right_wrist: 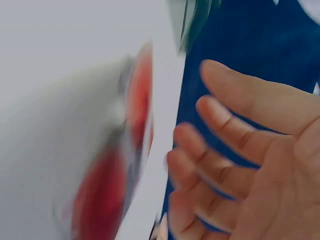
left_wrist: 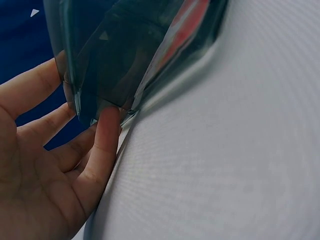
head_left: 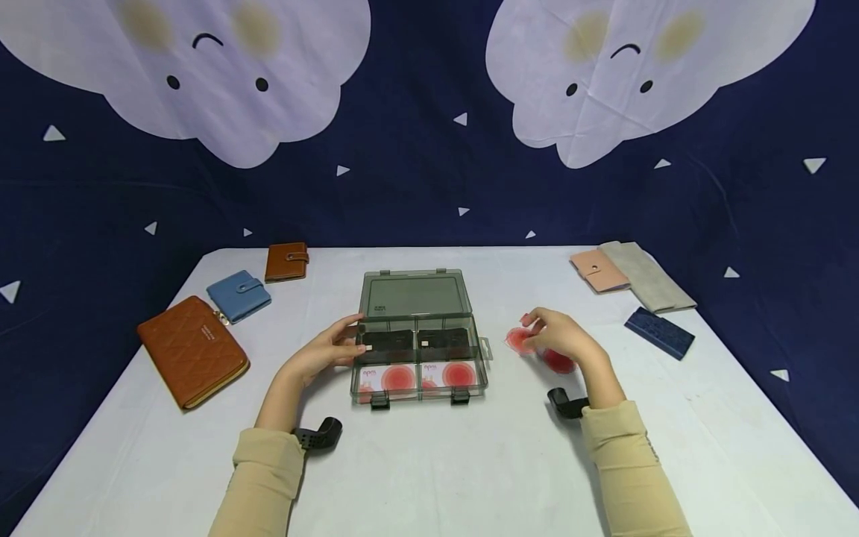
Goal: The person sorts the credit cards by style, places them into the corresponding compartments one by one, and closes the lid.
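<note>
A smoky clear plastic organizer box (head_left: 419, 394) lies with its lid (head_left: 417, 294) folded back. Black flat items (head_left: 388, 341) fill its two back compartments, and white cards with red circles (head_left: 397, 377) fill the two front ones. My left hand (head_left: 322, 350) touches the box's left side, thumb and fingertips at the rim; the left wrist view shows its fingers (left_wrist: 105, 135) against the clear wall. Over two red round flat pieces (head_left: 558, 362) right of the box, my right hand (head_left: 557, 333) hovers with loosely bent fingers and nothing between them.
Along the left stand a quilted brown zip wallet (head_left: 194, 350), a blue wallet (head_left: 238, 296) and a small brown wallet (head_left: 286, 262). On the right lie a pink wallet (head_left: 599, 270), a grey pouch (head_left: 647, 277) and a dark blue wallet (head_left: 660, 333). A dark curtain hangs behind the table.
</note>
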Available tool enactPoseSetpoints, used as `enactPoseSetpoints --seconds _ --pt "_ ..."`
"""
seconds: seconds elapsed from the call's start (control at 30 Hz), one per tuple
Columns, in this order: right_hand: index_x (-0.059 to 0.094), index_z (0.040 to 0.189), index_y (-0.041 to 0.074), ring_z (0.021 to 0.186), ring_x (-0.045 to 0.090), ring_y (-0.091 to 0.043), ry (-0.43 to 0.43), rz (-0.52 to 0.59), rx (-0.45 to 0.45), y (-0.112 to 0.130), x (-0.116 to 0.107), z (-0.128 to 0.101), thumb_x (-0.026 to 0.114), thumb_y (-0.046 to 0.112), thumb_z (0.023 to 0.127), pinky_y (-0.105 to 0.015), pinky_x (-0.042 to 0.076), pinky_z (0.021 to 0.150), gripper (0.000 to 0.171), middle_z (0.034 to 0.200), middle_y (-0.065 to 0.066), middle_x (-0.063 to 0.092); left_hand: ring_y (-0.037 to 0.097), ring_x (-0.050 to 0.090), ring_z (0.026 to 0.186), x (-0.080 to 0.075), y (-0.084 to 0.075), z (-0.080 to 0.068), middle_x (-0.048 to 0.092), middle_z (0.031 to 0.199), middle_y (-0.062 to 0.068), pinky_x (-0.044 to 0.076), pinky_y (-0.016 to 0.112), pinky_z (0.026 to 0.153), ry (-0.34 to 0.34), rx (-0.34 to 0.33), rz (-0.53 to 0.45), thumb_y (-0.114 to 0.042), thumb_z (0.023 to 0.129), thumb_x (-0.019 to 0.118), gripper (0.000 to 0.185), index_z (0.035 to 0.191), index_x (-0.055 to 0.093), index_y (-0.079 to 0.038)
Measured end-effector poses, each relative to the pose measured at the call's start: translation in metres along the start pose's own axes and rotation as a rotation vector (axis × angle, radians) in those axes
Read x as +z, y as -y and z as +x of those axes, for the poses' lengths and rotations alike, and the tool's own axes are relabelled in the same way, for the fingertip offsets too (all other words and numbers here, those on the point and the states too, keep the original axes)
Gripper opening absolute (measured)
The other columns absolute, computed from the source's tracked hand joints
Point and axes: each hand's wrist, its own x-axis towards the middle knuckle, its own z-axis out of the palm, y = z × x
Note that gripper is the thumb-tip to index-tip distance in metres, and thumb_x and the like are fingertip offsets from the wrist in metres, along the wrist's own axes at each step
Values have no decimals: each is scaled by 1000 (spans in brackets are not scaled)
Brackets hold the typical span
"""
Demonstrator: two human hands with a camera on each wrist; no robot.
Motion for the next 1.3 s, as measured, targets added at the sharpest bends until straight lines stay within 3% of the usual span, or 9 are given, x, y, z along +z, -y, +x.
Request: enactPoseSetpoints --seconds 0.2,0.4,0.63,0.73,0.87,0.97,1.17,1.3 --pt "48 105 -6 91 50 -34 69 -96 146 -22 -15 -7 74 12 71 -44 43 78 46 106 -27 52 37 32 128 0 0 0 19 149 21 40 46 96 -7 -5 5 -17 86 63 74 147 21 -14" --pt "45 104 -4 87 47 -32 100 -161 201 -31 -16 -10 76 11 66 -44 41 76 51 98 -24 50 38 30 130 0 0 0 20 148 23 39 48 98 -2 -5 7 -18 86 63 75 148 21 -14" --pt "43 108 -5 88 46 -33 113 -132 246 -34 -16 -9 75 12 67 -44 40 78 55 97 -23 49 39 32 128 0 -1 -1 20 148 24 39 47 97 0 -6 2 -18 86 64 76 148 20 -13" --pt "46 103 -8 85 46 -30 112 -127 225 -35 -18 -8 73 11 68 -41 40 76 48 92 -19 50 37 36 125 0 -1 -1 21 147 24 40 46 97 -2 -7 7 -19 86 64 76 148 20 -14" --pt "51 85 -6 74 45 -23 87 -91 156 -36 -20 -7 69 8 72 -32 37 65 27 76 -10 47 35 41 121 0 0 0 24 145 25 42 44 95 1 -6 15 -19 86 63 76 148 20 -13" --pt "52 80 -4 69 43 -18 50 -13 125 -33 -22 -7 65 7 77 -29 34 61 17 71 -4 45 34 41 120 1 0 1 26 144 25 42 42 94 1 -6 14 -19 87 63 75 148 20 -13" --pt "59 96 -10 71 46 -15 -118 110 14 -14 -20 -5 62 11 86 -28 39 63 23 80 -9 56 38 33 128 0 0 0 21 147 23 40 46 96 2 3 3 -19 86 64 76 148 21 -14" --pt "62 103 -4 81 50 -20 -249 145 -70 12 -9 -3 64 21 87 -30 42 68 30 98 -16 61 40 27 131 0 0 -1 18 149 23 39 48 97 3 12 7 -18 86 64 76 148 20 -14"
